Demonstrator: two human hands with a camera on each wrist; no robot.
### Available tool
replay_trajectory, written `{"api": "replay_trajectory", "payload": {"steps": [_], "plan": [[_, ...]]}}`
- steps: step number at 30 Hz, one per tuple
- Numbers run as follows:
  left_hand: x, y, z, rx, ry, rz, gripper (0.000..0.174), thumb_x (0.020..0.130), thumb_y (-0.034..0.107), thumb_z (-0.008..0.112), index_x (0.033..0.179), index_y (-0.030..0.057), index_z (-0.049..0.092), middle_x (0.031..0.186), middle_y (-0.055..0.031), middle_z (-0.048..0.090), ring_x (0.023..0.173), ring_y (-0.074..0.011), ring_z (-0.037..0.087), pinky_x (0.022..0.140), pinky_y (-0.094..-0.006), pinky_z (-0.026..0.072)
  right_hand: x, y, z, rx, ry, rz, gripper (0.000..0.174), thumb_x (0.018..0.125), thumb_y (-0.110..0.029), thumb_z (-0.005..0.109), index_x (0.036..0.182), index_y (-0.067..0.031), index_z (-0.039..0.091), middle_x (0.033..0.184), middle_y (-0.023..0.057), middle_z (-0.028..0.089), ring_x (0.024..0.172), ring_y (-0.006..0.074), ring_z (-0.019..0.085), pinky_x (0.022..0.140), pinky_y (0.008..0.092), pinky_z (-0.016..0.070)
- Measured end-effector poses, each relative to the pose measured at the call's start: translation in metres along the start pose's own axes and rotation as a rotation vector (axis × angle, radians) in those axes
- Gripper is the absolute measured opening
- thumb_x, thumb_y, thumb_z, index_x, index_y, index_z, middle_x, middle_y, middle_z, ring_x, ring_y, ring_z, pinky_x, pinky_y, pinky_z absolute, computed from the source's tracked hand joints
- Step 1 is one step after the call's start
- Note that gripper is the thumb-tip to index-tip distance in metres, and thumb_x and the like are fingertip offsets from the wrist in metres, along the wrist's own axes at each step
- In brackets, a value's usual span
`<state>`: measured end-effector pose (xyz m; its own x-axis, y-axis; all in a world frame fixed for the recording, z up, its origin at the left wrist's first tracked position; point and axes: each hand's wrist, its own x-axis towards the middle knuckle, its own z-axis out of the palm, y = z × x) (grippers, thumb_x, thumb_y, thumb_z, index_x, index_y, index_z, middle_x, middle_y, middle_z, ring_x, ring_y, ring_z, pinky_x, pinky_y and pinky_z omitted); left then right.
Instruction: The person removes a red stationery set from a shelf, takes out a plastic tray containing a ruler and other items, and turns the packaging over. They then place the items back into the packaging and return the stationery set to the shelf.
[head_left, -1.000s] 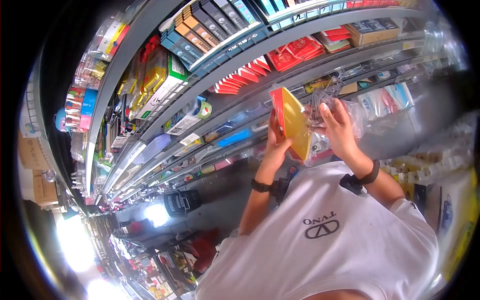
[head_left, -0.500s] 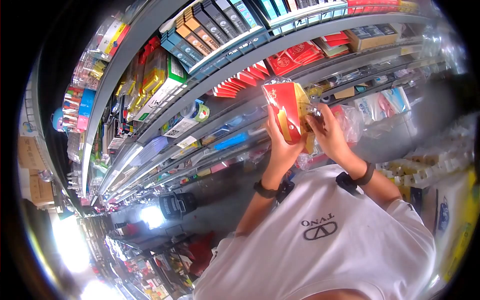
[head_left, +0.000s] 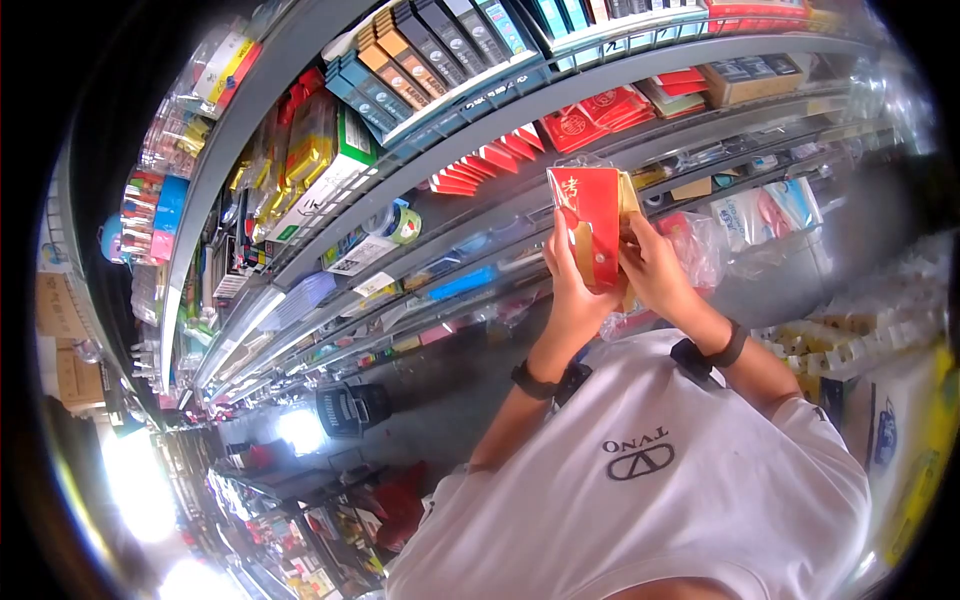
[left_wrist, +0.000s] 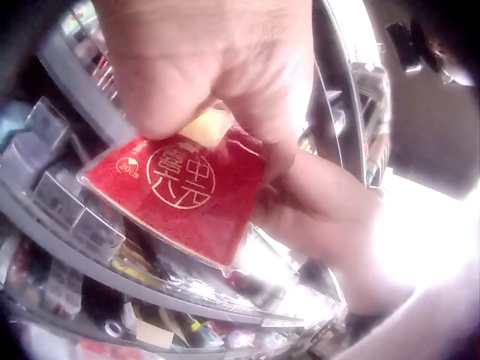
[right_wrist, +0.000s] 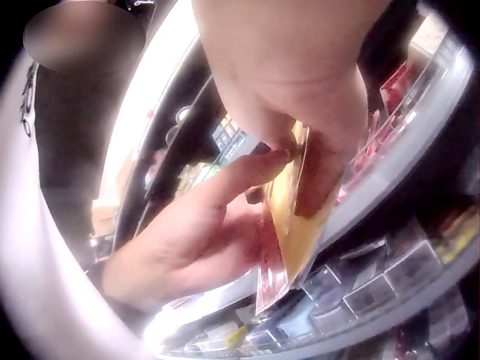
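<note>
A red and yellow packet (head_left: 597,205) in clear plastic is held upright between both hands. My left hand (head_left: 578,275) grips its lower left side, thumb and fingers around the edge. The right hand (head_left: 655,262) pinches the yellow side, with its fingertips at the edge. In the left wrist view, the packet's red face (left_wrist: 180,184) carries a round gold emblem, and part of it is hidden by the left hand (left_wrist: 214,67). From the right wrist, the packet's yellow inner side (right_wrist: 289,225) shows between the right hand (right_wrist: 307,97) and the left hand (right_wrist: 202,232).
Shelves (head_left: 460,130) curve across the front, stocked with boxed goods (head_left: 410,55), red envelopes (head_left: 600,115) and a white and green carton (head_left: 330,180). A clear bag with red contents (head_left: 695,250) lies beyond the right hand. A white pack (head_left: 765,215) stands farther right.
The packet has turned from its yellow side to show its red face, and now stands more upright. My right hand has moved from the clear plastic above onto the packet's yellow side.
</note>
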<state>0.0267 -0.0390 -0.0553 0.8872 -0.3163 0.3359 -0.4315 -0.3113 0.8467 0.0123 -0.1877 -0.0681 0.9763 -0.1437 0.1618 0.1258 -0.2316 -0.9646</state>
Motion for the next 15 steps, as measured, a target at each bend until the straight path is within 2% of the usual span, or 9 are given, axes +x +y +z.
{"api": "replay_trajectory", "payload": {"steps": [2, 5, 8, 9, 12, 15], "plan": [[0.0, -0.006, 0.002, -0.013, 0.005, 0.017, 0.117, 0.07, 0.002, 0.083, 0.159, 0.0062, 0.007, 0.144, -0.0187, 0.03, 0.14, -0.0317, 0.033, 0.114, -0.0452, 0.0346, 0.005, 0.014, -0.001, 0.027, -0.028, 0.04, 0.033, 0.094, -0.003, 0.058, 0.124, 0.0041, 0.046, 0.101, 0.0281, 0.068, 0.101, 0.042, 0.068, 0.079, 0.0413, 0.0549], [0.003, -0.002, -0.013, -0.121, -0.165, -0.026, 0.111, 0.077, 0.001, 0.078, 0.16, 0.0065, 0.005, 0.152, -0.0181, 0.027, 0.142, -0.0288, 0.032, 0.115, -0.0438, 0.0335, 0.01, 0.01, -0.006, 0.204, -0.031, 0.11, 0.034, 0.093, 0.003, 0.058, 0.125, 0.005, 0.046, 0.107, 0.0234, 0.068, 0.105, 0.0319, 0.069, 0.085, 0.0373, 0.0553], [0.007, -0.016, -0.015, -0.67, -0.256, -0.164, 0.102, 0.084, -0.002, 0.071, 0.161, 0.0072, 0.004, 0.158, -0.016, 0.022, 0.145, -0.025, 0.031, 0.116, -0.0417, 0.0324, 0.014, 0.007, -0.01, 0.349, -0.051, 0.168, 0.037, 0.092, 0.007, 0.057, 0.126, 0.0046, 0.047, 0.114, 0.0185, 0.067, 0.108, 0.0221, 0.067, 0.091, 0.0336, 0.0543], [0.009, -0.003, -0.022, -0.695, -0.295, -0.202, 0.095, 0.088, -0.005, 0.065, 0.161, 0.0073, 0.005, 0.161, -0.014, 0.019, 0.144, -0.0223, 0.033, 0.116, -0.0392, 0.0341, 0.014, 0.007, -0.011, 0.38, -0.064, 0.185, 0.037, 0.091, 0.008, 0.057, 0.127, 0.0043, 0.047, 0.116, 0.017, 0.067, 0.109, 0.0192, 0.066, 0.093, 0.0324, 0.0537], [0.011, -0.002, -0.028, -0.793, -0.323, -0.287, 0.093, 0.09, -0.002, 0.065, 0.161, 0.0071, 0.006, 0.161, -0.0149, 0.02, 0.143, -0.0221, 0.035, 0.114, -0.0382, 0.0364, 0.014, 0.0, -0.016, 0.416, -0.109, 0.175, 0.038, 0.092, 0.007, 0.057, 0.128, 0.0051, 0.046, 0.117, 0.0173, 0.066, 0.109, 0.0203, 0.066, 0.094, 0.0319, 0.0524], [0.011, -0.004, -0.028, -0.783, -0.345, -0.342, 0.088, 0.092, -0.008, 0.058, 0.161, 0.009, 0.005, 0.162, -0.0124, 0.018, 0.139, -0.019, 0.039, 0.11, -0.0334, 0.0396, 0.016, 0.024, -0.017, 0.313, -0.145, 0.131, 0.038, 0.093, 0.004, 0.057, 0.129, 0.0059, 0.044, 0.116, 0.0161, 0.067, 0.109, 0.0196, 0.065, 0.092, 0.0305, 0.0516]]}}
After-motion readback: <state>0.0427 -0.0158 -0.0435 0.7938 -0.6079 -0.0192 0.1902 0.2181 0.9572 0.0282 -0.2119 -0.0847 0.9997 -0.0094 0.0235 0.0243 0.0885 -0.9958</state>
